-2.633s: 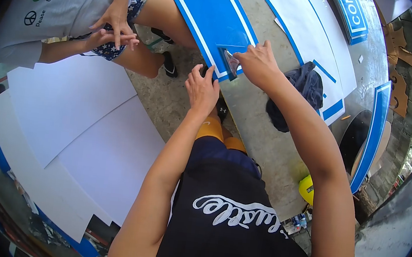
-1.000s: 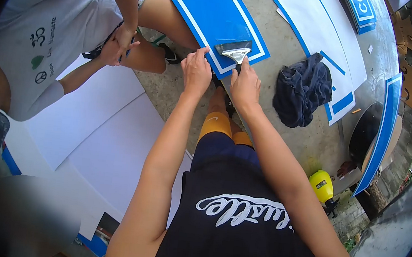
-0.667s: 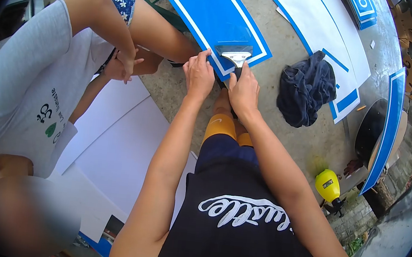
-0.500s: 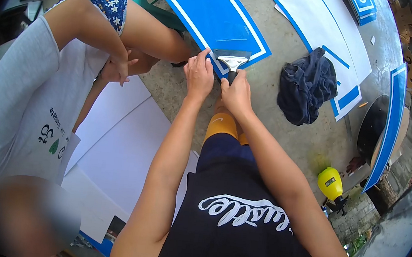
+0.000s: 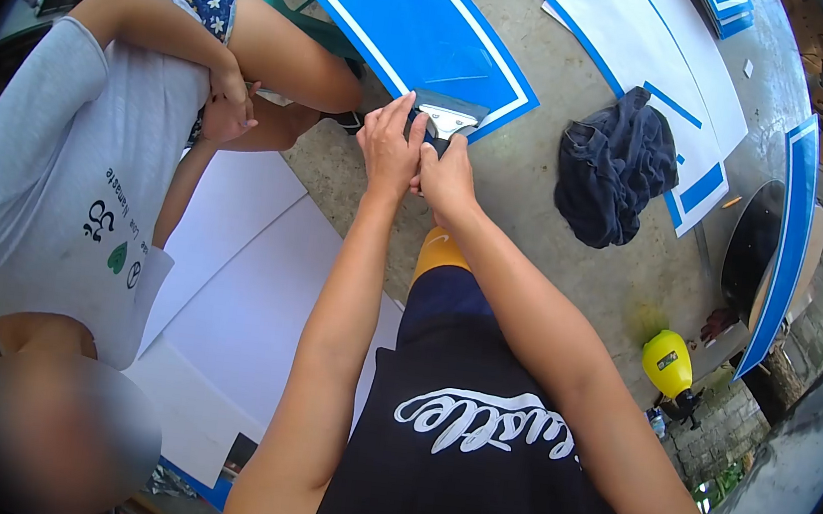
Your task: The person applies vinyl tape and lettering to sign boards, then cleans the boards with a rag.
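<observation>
A squeegee [image 5: 448,115] with a dark blade and metal head lies across the near corner of a blue panel [image 5: 411,21] with a white border line. My right hand [image 5: 448,174] is wrapped round its dark handle. Close beside it, my left hand [image 5: 390,144] rests at the panel's near edge with its fingers stretched forward, by the left end of the blade. Nothing shows held in the left hand.
A dark crumpled cloth [image 5: 616,168] lies right of my hands, beside white sheets with blue edges [image 5: 686,75]. Another person [image 5: 88,183] sits at the left, above white boards [image 5: 258,281]. A yellow sprayer [image 5: 667,364] and a curved blue strip [image 5: 784,246] are at the right.
The squeegee and my right hand have shifted slightly left. My left hand has moved a little left, nearer the handle. The other person's hands have drawn in toward their body.
</observation>
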The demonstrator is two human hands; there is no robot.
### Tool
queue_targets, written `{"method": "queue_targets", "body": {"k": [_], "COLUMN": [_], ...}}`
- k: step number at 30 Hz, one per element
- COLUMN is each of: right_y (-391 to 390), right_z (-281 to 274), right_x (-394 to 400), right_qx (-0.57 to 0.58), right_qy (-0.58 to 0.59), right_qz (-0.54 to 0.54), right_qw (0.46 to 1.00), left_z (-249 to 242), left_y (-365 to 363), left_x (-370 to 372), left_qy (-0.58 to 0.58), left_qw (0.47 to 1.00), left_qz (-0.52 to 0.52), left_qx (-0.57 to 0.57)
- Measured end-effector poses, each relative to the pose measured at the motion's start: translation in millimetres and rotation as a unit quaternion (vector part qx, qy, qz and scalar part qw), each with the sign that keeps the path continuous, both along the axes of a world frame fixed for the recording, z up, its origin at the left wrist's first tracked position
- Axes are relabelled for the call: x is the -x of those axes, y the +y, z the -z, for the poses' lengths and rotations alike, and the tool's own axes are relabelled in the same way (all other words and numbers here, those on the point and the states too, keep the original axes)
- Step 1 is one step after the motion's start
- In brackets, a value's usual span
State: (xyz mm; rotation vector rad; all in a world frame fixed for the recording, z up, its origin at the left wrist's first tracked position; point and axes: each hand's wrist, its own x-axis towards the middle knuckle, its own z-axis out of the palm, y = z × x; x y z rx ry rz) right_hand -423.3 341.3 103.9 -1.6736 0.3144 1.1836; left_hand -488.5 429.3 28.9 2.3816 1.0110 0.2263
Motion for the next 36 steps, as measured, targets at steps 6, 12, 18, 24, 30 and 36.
{"method": "queue_targets", "body": {"k": [6,12,18,24,30,36], "right_y": [11,10,16,46,51,53], "right_z": [4,3,-4,0,6,9], "right_x": [0,2,21,27,25,21], "right_qx": [-0.02,-0.046,-0.122,-0.16,-0.164,-0.174], "right_qy": [0.035,0.052,0.093,0.186,0.194,0.213], "right_qz": [0.048,0.064,0.098,0.206,0.206,0.218], "right_qw": [0.998,0.996,0.983,0.947,0.945,0.936], "left_z": [-10,-18,-16,-16,-16,-16], "left_y": [14,19,36,80,91,90], "left_x": [-9,-13,7,-4,-16,-24], "left_qy": [0.017,0.03,-0.008,0.007,0.027,0.04], "left_qw": [0.999,0.999,0.999,0.989,0.984,0.981], "left_qz": [0.028,0.032,0.022,0.081,0.116,0.108], "left_qx": [-0.01,0.009,0.034,0.123,0.134,0.157]}}
